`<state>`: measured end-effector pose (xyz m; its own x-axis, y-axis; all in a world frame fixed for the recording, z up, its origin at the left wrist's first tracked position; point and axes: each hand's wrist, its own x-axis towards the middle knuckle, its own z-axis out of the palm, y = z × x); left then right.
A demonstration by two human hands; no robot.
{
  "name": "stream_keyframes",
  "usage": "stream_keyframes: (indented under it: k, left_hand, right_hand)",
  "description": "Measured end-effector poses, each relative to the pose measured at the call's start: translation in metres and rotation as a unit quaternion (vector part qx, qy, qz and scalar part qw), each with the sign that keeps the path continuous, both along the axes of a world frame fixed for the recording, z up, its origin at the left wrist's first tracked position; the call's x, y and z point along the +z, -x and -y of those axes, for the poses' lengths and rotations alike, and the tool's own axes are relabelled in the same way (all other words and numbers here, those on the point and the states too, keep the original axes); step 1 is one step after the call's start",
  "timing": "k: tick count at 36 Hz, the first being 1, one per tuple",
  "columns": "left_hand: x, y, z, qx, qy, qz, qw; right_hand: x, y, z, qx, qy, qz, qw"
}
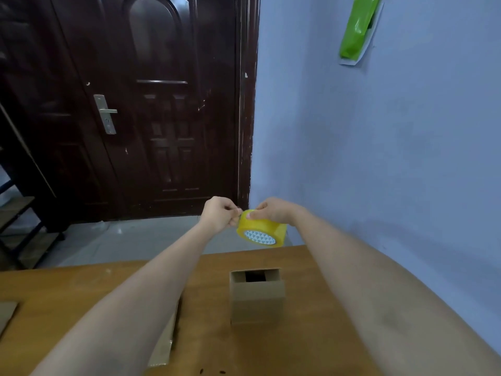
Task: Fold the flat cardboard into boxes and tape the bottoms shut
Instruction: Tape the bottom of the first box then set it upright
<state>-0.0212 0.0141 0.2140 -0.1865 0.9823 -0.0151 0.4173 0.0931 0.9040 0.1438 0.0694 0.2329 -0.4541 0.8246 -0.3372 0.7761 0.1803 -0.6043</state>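
Progress: one small cardboard box (256,295) stands folded on the wooden table (81,289), approx centre. Flaps on its upward face are tucked in w/ a dark gap between them; no tape visible on it. Judging by that, fold step is done for this box and taping isn't started.

Tape roll (261,228) is held up in the air above the table's far edge, beyond the box. Right hand (271,210) grips roll from on top, fingers curled over the rim. Left hand (219,213) pinches at the roll's edge w/ thumb + fingertips, prob. picking for the tape end; the end itself is too small to see.

Left to do: pull a strip, seal the seam. More flat cardboard (165,346) lies under the left forearm, another piece (6,313) at the table's left edge, so more boxes likely remain.

Materials: box is matte brown cardboard, crisp corners. Tape is glossy, translucent yellow, w/ a white triangle-patterned label across the core. Table is smooth, orange-brown, slight sheen.
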Motion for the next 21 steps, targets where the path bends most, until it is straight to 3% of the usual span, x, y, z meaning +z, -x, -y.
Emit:
stream_keyframes:
  k: [4,7,12,16,18,21]
  left_hand:
    - [-0.008,-0.013,0.002,0.030,0.001,-0.020,0.999]
    - [-0.005,-0.020,0.001,0.060,-0.013,0.028,0.998]
    - [0.018,-0.034,-0.002,0.002,-0.009,0.005,1.000]
    - [0.027,-0.028,-0.005,0.013,0.020,0.043,0.999]
    - [0.033,-0.021,-0.006,0.025,0.033,0.078,0.996]
    - [0.046,-0.017,-0.007,0.039,0.052,0.118,0.991]
  right_hand:
    - [0.005,-0.003,-0.005,0.025,-0.036,0.074,0.996]
    - [-0.001,-0.013,-0.012,0.020,-0.057,0.146,0.987]
    - [-0.018,-0.034,-0.016,-0.004,-0.052,0.210,0.976]
    - [-0.008,-0.046,-0.014,-0.007,-0.025,0.136,0.990]
    - [-0.003,-0.057,-0.010,-0.012,0.035,0.021,0.999]
    - [-0.005,-0.074,-0.008,-0.007,0.168,-0.152,0.974]
